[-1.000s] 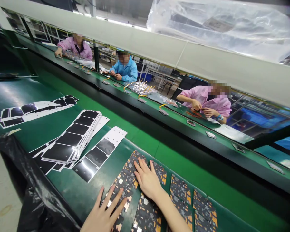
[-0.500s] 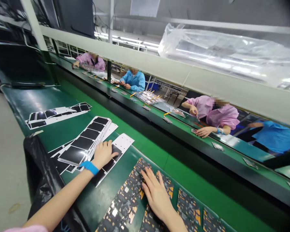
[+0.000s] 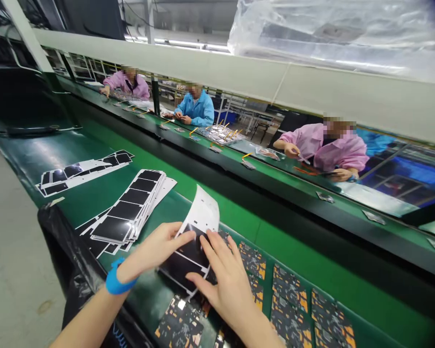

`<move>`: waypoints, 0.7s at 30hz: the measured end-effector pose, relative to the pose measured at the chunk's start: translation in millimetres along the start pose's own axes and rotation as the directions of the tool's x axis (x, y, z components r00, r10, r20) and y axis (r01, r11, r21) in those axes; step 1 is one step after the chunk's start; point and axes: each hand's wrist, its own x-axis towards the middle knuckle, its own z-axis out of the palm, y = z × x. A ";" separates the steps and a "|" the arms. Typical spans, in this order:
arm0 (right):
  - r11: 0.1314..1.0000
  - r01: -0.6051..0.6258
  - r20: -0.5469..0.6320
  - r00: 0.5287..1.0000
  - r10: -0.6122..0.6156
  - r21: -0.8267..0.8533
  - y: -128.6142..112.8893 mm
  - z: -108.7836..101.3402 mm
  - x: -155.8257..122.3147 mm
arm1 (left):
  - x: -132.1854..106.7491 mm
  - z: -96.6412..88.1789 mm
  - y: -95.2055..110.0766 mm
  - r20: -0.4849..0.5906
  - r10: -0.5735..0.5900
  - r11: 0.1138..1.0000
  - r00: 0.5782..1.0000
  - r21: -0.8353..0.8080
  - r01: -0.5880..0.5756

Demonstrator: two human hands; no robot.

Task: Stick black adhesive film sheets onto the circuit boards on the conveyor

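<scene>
A white adhesive sheet point(image 3: 203, 210) with black rectangular stickers is raised at a tilt over the bench, its far end curling up. My left hand point(image 3: 163, 247), with a blue wristband, grips it along the left edge, thumb on top and the other fingers partly hidden. On the sheet's right side lies my right hand point(image 3: 224, 280), thumb and fingers apart, fingertips touching a black sticker point(image 3: 188, 263). Whether any sticker is lifted I cannot tell. Beneath and beside the hands sit rows of black-and-orange circuit boards point(image 3: 179, 324), partly covered by the sheet and right hand.
To the left lie a stack of sticker sheets point(image 3: 132, 203) and a smaller spread of sheets point(image 3: 83, 171). A black plastic bag point(image 3: 79, 270) hangs at the bench edge. Across the green conveyor point(image 3: 246, 227), several co-workers sit at a long shelf with small parts.
My left hand has picked up the loose sheet from the bench and brought it right, over the boards. My right hand has moved from the boards onto the sheet. The view has shifted slightly.
</scene>
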 end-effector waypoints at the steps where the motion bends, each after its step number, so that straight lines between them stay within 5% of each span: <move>1: 1.000 -0.011 -0.014 1.000 0.010 -0.008 -4.1 -2.5 3.2 | -5.9 5.7 4.2 0.025 0.017 0.998 1.000 -0.065 -0.015; 5: 0.997 -0.070 -0.028 0.997 0.071 0.011 -3.2 -17.3 -1.8 | -22.4 23.6 6.8 0.165 0.095 0.965 0.982 -0.258 -0.050; 12: 0.997 -0.077 0.003 0.997 0.077 0.019 0.4 -57.8 -20.3 | -37.4 54.4 6.5 0.079 0.154 0.973 0.985 0.161 -0.165; 17: 0.978 0.001 0.039 0.999 -0.009 0.206 -2.8 -79.9 -35.3 | -44.7 84.0 7.9 0.149 0.192 0.964 0.970 0.158 -0.215; 21: 0.937 -0.075 0.142 0.990 0.028 0.342 3.8 -96.2 -53.5 | -38.9 102.3 11.8 0.257 0.256 0.933 0.932 0.188 -0.308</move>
